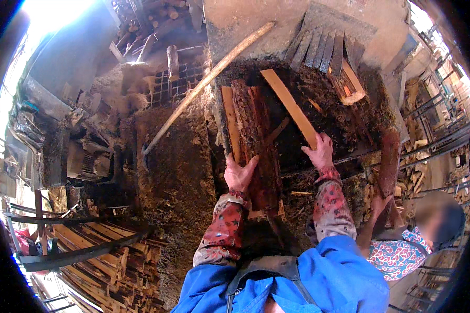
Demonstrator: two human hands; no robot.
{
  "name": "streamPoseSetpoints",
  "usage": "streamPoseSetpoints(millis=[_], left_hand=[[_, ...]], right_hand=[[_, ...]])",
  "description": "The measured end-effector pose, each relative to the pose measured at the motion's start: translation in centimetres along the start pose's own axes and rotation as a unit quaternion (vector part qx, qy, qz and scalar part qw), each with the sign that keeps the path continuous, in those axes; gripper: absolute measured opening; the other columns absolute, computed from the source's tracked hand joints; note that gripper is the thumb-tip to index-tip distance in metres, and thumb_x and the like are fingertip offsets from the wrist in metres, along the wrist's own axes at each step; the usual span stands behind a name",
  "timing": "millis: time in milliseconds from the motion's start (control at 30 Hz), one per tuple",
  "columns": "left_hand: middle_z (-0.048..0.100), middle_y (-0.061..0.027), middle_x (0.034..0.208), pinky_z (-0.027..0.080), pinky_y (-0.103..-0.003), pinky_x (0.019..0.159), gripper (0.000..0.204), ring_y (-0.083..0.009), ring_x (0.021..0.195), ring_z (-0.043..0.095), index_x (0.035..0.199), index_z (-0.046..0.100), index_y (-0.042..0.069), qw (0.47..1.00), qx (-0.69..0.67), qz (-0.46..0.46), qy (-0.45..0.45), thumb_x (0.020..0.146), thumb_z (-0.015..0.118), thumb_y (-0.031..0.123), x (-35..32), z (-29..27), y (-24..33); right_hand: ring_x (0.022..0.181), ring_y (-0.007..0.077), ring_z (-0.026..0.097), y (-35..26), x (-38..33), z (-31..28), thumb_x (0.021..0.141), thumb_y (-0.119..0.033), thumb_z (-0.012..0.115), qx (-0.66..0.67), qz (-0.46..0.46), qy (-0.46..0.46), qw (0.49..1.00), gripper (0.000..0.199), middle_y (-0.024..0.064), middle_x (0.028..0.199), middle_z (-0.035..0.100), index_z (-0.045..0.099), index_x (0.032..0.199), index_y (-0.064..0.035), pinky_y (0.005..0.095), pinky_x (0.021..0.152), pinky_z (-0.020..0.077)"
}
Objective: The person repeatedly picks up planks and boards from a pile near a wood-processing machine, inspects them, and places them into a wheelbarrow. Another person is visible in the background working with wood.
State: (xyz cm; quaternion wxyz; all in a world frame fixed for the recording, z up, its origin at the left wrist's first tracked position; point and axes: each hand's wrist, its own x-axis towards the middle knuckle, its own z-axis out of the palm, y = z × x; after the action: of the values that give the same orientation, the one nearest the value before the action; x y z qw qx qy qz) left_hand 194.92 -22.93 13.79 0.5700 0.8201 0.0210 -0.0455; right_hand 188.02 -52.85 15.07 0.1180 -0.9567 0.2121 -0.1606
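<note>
My right hand [321,152] grips the near end of a pale sawn board [289,104], its thumb on the left edge and its fingers on the right. The board slants away to the far left. On the left, my left hand [239,173] is around the near end of a second narrow board [231,122], thumb spread toward the bark; its fingertips are partly hidden. Between the hands lies a rough bark-covered slab [247,125], close against the second board. All rest over a dark metal bed strewn with bark and sawdust.
A split log piece [347,86] protrudes under hanging dark flaps [326,47] at the far right. A long pole [209,78] leans across the left. Machinery with a motor [89,159] stands left, above stacked slats [96,250]. Another person [402,250] at right is near an upright bark-covered piece [389,161].
</note>
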Motion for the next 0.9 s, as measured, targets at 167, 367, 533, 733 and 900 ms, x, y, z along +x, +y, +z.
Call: streamPoseSetpoints(millis=[167,367,533,733,900], left_hand=[[0.069,-0.0218,0.106,0.053,-0.045,0.081,0.085,-0.0378,0.099,0.067,0.125,0.053,-0.004,1.000,-0.009,-0.001,0.009,0.069,0.081,0.053,-0.2,-0.7,0.8],[0.070,-0.0205,0.102,0.053,-0.044,0.081,0.083,-0.0374,0.096,0.068,0.124,0.053,-0.004,0.999,0.036,-0.003,0.025,0.069,0.081,0.053,-0.3,-0.6,0.7],[0.072,-0.0175,0.098,0.053,-0.042,0.080,0.074,-0.0355,0.091,0.070,0.117,0.058,0.000,0.999,0.030,-0.018,0.009,0.069,0.082,0.050,-0.1,-0.5,0.3],[0.073,-0.0133,0.094,0.054,-0.041,0.077,0.063,-0.0316,0.089,0.071,0.110,0.060,0.002,1.000,0.000,-0.001,0.026,0.069,0.084,0.043,-0.4,-0.6,1.4],[0.073,-0.0142,0.094,0.054,-0.041,0.077,0.067,-0.0320,0.089,0.071,0.111,0.060,0.002,0.999,0.036,-0.018,0.033,0.067,0.084,0.046,-0.9,-0.7,2.4]], right_hand=[[0.117,0.0399,0.049,0.2,-0.4,0.8,0.072,-0.033,0.080,-0.013,0.038,-0.093,0.995,0.071,0.0202,0.125,0.049,0.054,0.132,-0.0068,0.0480,0.098,0.0436],[0.104,0.0364,0.056,-3.0,-4.3,2.2,0.073,-0.030,0.078,0.172,0.006,-0.066,0.983,0.066,0.0218,0.115,0.050,0.057,0.127,0.0002,0.0419,0.091,0.0480],[0.108,0.0348,0.054,-8.1,-9.1,0.6,0.074,-0.027,0.081,0.291,0.047,-0.095,0.951,0.066,0.0204,0.117,0.048,0.056,0.127,0.0037,0.0389,0.090,0.0490],[0.113,0.0392,0.050,-11.2,-12.9,0.6,0.078,-0.039,0.078,0.265,-0.021,-0.089,0.960,0.069,0.0244,0.122,0.047,0.055,0.130,0.0020,0.0442,0.096,0.0445],[0.116,0.0392,0.050,-10.5,-13.0,0.7,0.081,-0.045,0.074,0.265,-0.009,-0.120,0.957,0.073,0.0241,0.128,0.044,0.052,0.133,0.0018,0.0429,0.098,0.0452]])
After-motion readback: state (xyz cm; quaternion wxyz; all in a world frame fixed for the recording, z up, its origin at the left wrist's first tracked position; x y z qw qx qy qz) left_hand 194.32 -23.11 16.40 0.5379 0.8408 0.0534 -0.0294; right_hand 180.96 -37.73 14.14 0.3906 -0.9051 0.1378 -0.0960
